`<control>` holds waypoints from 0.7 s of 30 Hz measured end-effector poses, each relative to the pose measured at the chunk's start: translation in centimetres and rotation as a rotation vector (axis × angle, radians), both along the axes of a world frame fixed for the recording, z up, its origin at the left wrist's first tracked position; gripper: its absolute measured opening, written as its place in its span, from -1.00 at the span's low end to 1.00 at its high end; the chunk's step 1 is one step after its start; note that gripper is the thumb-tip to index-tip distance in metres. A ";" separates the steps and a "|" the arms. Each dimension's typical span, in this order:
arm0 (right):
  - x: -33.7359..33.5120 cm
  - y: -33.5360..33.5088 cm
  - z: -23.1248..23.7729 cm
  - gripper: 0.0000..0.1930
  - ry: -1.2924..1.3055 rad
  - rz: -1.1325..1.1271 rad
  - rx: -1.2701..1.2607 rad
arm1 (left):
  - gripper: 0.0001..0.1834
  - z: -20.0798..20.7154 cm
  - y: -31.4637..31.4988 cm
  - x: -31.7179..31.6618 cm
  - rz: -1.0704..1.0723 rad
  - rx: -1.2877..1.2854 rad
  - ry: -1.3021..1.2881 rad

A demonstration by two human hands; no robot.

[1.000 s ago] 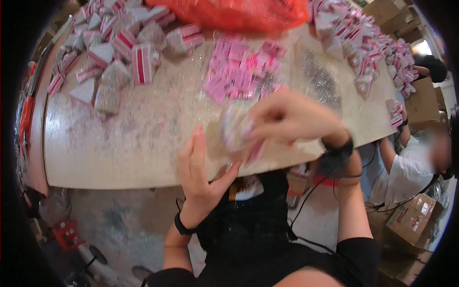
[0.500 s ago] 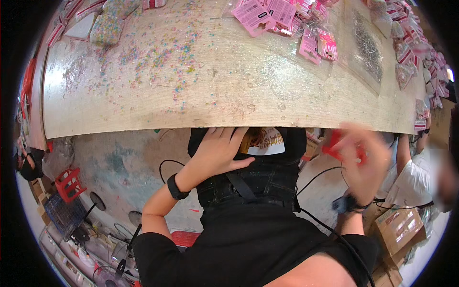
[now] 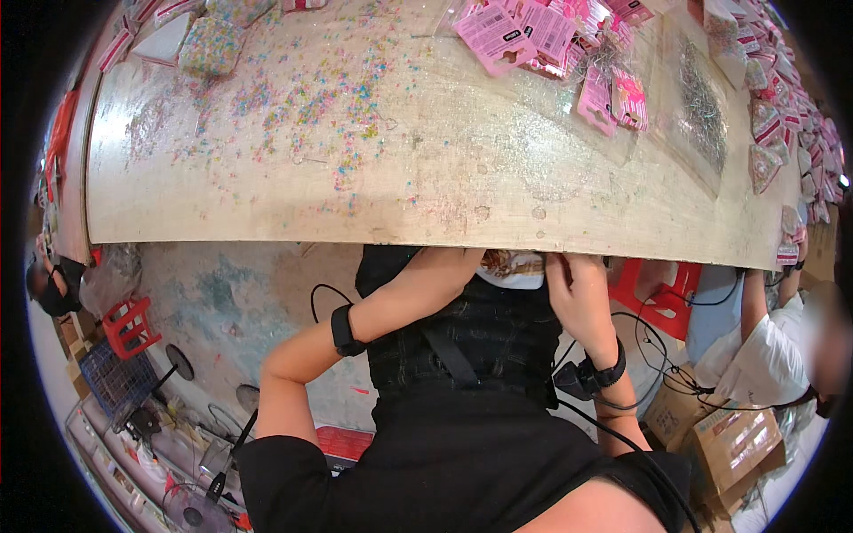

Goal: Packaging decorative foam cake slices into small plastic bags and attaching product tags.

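**Pale wood tabletop, both hands tucked under its near edge**

Pale, scuffed wood fills the upper picture: a table (image 3: 426, 169) dusted with pastel specks. Both of the person's arms reach up from six o'clock to its near edge.

The left hand (image 3: 458, 259) goes under the edge at about twelve o'clock from the person's chest; only the wrist and the heel of the palm show, so I cannot tell whether it is open or gripping. A black band sits on the left forearm.

The right hand (image 3: 576, 289) lies just beside it, toward one o'clock, fingers curled upward against the underside of the edge; what they hold, if anything, is hidden. A black wristband (image 3: 602, 373) with a cable circles that wrist.

Between the two hands, right at the table's edge, a small white and brown object (image 3: 511, 265) peeks out, too covered to identify.

Pink packaged cards (image 3: 542, 31) lie at the far side around one o'clock. A red stool (image 3: 662, 298) stands at three o'clock, beside another person in a white shirt (image 3: 764, 351).
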State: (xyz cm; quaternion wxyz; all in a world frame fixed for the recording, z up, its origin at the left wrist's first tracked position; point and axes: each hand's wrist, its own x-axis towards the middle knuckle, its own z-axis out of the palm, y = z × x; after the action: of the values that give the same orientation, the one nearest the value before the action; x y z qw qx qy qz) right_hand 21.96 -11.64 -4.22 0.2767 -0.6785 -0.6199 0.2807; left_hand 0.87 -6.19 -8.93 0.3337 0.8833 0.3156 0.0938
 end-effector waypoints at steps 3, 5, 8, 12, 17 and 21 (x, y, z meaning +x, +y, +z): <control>1.0 0.3 0.0 -0.80 0.088 -0.025 -0.266 | -0.44 -0.2 0.2 -0.1 0.008 -0.013 -0.005; 0.9 0.7 0.5 -0.82 0.154 -0.039 -0.267 | -0.46 -0.1 0.2 -0.3 0.010 -0.086 -0.004; 1.0 1.2 1.4 -0.82 0.223 0.034 -0.541 | -0.49 0.4 0.0 -0.4 0.035 -0.124 -0.041; -0.1 0.7 1.5 -0.81 0.164 0.303 -0.358 | -0.55 1.4 0.6 -0.2 0.208 -0.589 -0.222; -1.2 0.3 4.3 -0.65 0.327 0.297 -0.275 | -0.56 1.4 2.8 -0.7 0.046 -0.926 -0.215; -1.4 0.2 4.5 -0.52 0.370 0.292 -0.238 | -0.57 1.5 3.8 0.3 0.030 -1.218 -0.029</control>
State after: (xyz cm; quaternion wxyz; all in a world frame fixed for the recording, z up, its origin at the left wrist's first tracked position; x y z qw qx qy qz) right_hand 20.57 -11.41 0.32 0.2601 -0.5466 -0.6127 0.5081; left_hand 1.16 -2.38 -7.45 0.7817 0.5279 0.3204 -0.0870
